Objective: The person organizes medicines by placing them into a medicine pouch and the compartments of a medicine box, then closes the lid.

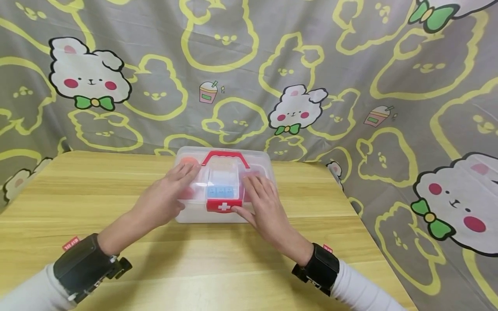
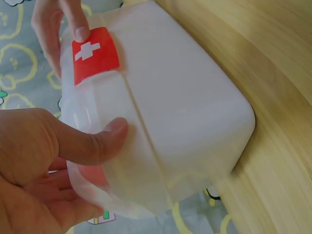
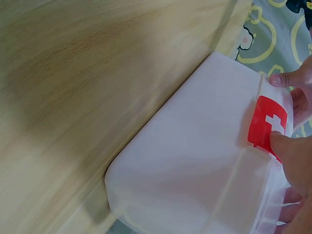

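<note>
A translucent white first-aid box (image 1: 210, 214) sits lidded on the table, with a red carry handle (image 1: 225, 153) folded on its lid and a red latch (image 1: 224, 205) bearing a white cross at the front. Blue-lettered compartments (image 1: 220, 191) show through the lid's middle. My left hand (image 1: 167, 194) rests on the lid's left part, its thumb against the front rim, as the left wrist view shows. On the right part of the lid lie the extended fingers of my right hand (image 1: 266, 207); its thumb (image 3: 278, 141) touches the latch. The box's other contents are blurred by the plastic.
The box stands near the back of a wood-grain table (image 1: 128, 181). Behind and to the right hangs a grey curtain (image 1: 241, 86) with yellow outlines and white rabbit faces. Black straps with small cameras (image 1: 116, 268) are worn on both wrists.
</note>
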